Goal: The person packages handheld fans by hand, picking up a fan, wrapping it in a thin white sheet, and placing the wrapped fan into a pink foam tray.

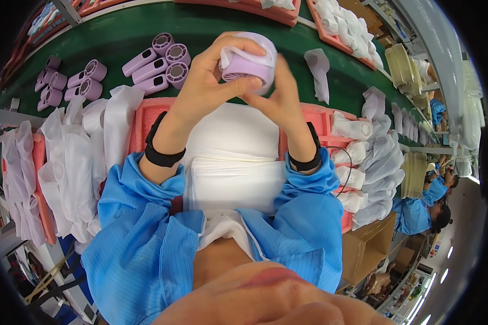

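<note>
Raised over the green work surface point(114, 32) is a lavender device with a round vented head point(263, 46), like a hair dryer or a handheld fan; I cannot tell which. My left hand point(217, 67) grips it from the left, fingers over the top and thumb at its lower side. A pale folded band or wrap edge lies across it under the fingers. On the right side my right hand point(282, 86) curls against the device, its fingers blurred by motion. Beneath both hands lies a stack of white sheets or sleeves point(233, 184).
More lavender devices point(152, 70) lie in groups at the left. Wrapped ones point(318, 70) are on the green surface at right. White-wrapped items point(73, 168) and pink foam trays point(157, 116) flank the stack. A cardboard box point(368, 249) stands lower right; co-workers point(423, 211) sit beyond.
</note>
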A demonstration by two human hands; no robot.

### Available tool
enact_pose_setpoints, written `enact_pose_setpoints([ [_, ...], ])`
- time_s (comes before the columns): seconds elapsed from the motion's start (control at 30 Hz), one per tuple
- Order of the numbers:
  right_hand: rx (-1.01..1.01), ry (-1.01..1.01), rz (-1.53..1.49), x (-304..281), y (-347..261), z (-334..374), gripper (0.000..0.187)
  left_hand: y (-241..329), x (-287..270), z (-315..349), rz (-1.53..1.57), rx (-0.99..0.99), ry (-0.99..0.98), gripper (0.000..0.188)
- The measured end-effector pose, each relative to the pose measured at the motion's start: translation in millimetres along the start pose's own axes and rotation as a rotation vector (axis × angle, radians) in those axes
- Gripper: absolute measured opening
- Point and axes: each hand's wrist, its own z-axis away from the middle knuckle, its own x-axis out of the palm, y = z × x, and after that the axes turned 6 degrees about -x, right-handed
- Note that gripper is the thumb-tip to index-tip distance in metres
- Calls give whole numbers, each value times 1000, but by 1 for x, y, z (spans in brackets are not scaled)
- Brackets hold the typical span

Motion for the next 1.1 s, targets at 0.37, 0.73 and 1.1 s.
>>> enact_pose_setpoints([
  [0.37,-32,119,749,-3,-1,1,32,-9,12,5,-467,242,425,30],
  [0.73,475,-324,-158,-23,5,9,29,-30,-24,-6,-498,105,603,17],
  [1.1,202,-83,1123,-30,124,23,52,-84,55,54,-912,-372,-405,33],
])
